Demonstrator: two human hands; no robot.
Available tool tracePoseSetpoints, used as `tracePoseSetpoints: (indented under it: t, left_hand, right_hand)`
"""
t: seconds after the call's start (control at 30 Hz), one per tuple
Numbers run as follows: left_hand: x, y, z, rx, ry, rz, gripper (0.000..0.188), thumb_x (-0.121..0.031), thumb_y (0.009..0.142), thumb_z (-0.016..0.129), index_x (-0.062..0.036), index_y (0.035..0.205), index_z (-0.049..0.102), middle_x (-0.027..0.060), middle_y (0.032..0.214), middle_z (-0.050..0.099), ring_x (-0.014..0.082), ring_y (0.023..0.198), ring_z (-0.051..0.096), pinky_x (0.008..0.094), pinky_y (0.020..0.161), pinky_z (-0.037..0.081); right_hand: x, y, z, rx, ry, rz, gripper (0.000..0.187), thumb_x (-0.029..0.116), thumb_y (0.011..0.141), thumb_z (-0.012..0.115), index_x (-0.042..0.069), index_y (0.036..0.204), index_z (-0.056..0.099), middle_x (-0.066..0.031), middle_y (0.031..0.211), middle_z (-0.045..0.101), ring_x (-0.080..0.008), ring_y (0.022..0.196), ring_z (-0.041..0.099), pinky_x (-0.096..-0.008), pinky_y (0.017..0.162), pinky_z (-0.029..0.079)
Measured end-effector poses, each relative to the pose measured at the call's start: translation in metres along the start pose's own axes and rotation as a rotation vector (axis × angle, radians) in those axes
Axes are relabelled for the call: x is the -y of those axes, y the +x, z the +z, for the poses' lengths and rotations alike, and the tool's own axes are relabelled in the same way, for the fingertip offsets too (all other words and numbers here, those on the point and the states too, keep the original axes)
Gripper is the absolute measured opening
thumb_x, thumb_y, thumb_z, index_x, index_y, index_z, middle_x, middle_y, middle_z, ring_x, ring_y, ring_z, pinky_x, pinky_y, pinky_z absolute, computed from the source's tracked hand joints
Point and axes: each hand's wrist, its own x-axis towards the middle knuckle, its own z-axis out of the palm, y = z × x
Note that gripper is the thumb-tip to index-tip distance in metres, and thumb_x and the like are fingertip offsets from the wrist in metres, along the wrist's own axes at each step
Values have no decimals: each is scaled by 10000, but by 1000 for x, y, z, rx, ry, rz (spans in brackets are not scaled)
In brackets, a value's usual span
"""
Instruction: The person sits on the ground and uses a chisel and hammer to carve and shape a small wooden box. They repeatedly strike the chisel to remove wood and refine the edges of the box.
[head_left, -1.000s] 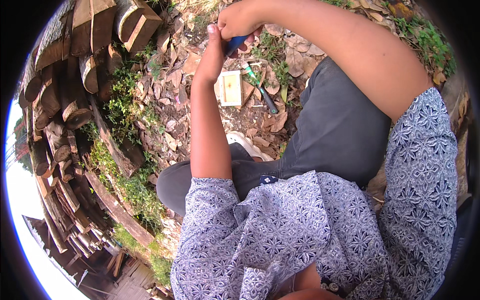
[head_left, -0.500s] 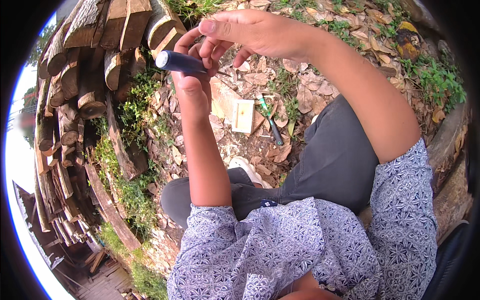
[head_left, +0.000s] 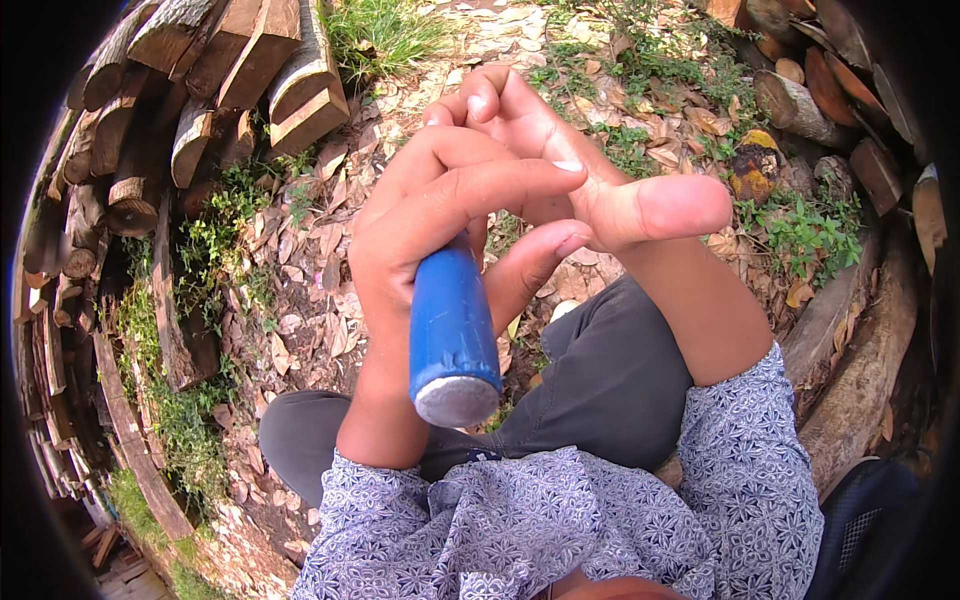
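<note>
A blue handle point(head_left: 455, 320) is gripped in the left hand point(head_left: 400, 215), raised above the lap, its pale, rounded end turned up toward the head and its far end hidden by the fingers. The right hand point(head_left: 610, 205) is held open just beyond, thumb stretched away, its fingers partly covered by the left hand's, so that contact cannot be told. Below are seen grey trousers point(head_left: 610, 360) and a patterned shirt point(head_left: 570, 520), with dry leaves point(head_left: 290, 335) strewn around and logs point(head_left: 295, 85) stacked at the left.
</note>
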Motion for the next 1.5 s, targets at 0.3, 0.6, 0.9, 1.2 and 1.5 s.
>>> tracePoseSetpoints:
  t: [0.3, 0.6, 0.9, 1.2, 1.5]
  left_hand:
    - [-4, -1, -2, 14, 20, 34, 216, -90, 781, 853, -83, 972, 752, -15, 749, 580, 128, 777, 561, 404, 1046, 416]
    - [-3, -2, -4, -22, -26, 14, 202, -21, 776, 819, -72, 954, 737, -6, 742, 581, 127, 755, 551, 415, 1057, 424]
    - [-8, -3, -3, -31, -68, -65, 190, 34, 747, 764, -59, 902, 703, 6, 804, 590, 99, 708, 508, 442, 1116, 392]
    - [0, -5, -2, -45, -83, -17, 155, 11, 734, 737, -58, 849, 659, 13, 811, 586, 131, 759, 539, 491, 1165, 343]
    - [2, -5, -3, -33, -57, 15, 140, -15, 739, 728, -64, 838, 641, 18, 814, 592, 153, 785, 556, 482, 1138, 364]
  right_hand:
    - [-20, 7, -1, 60, 8, 41, 947, 621, 645, 873, 133, 1255, 338, -45, 1238, 464, -156, 1213, 478, -337, 1037, 412]
    - [-25, 8, -2, 38, 7, 77, 928, 595, 647, 891, 124, 1240, 356, -39, 1214, 486, -148, 1190, 495, -331, 1034, 421]
    - [-26, 9, -2, -10, 13, 132, 955, 614, 614, 903, 111, 1228, 372, -39, 1188, 496, -143, 1166, 505, -321, 1036, 419]
    - [-18, 7, 2, 0, -12, 208, 943, 552, 613, 902, 99, 1248, 370, -35, 1192, 502, -132, 1156, 509, -304, 1028, 420]
    - [-22, 7, 0, 37, -37, 206, 876, 476, 657, 820, 70, 1287, 368, -45, 1239, 503, -124, 1195, 498, -288, 1064, 396]
